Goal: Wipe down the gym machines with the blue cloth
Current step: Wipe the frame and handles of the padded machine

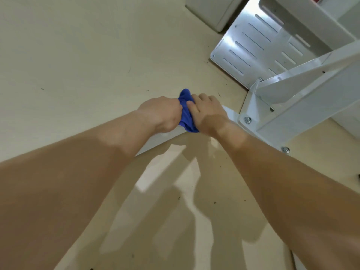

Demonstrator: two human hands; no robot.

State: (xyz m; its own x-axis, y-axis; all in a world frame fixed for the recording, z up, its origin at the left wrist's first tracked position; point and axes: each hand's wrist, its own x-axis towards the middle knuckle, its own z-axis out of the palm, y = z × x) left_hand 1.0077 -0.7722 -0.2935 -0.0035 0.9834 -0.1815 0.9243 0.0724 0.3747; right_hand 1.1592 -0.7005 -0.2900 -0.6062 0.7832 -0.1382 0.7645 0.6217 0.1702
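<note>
Wiping this white machine frame (292,98) well means covering its low rail (157,141) right up to the bolted joint (247,119). Left hand (161,114) and right hand (209,115) both curl fingers round the bunched blue cloth (186,115), which sits on the rail between them; spread flatter, it would likely cover more.

Gym, prob.: white bolted steel machine frame (292,98) at 3 o'clock, slotted metal footplate (253,45) at 1 o'clock, beige floor (78,55).

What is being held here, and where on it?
The bunched blue cloth: the left hand grips its left end, the right hand its right end.
</note>
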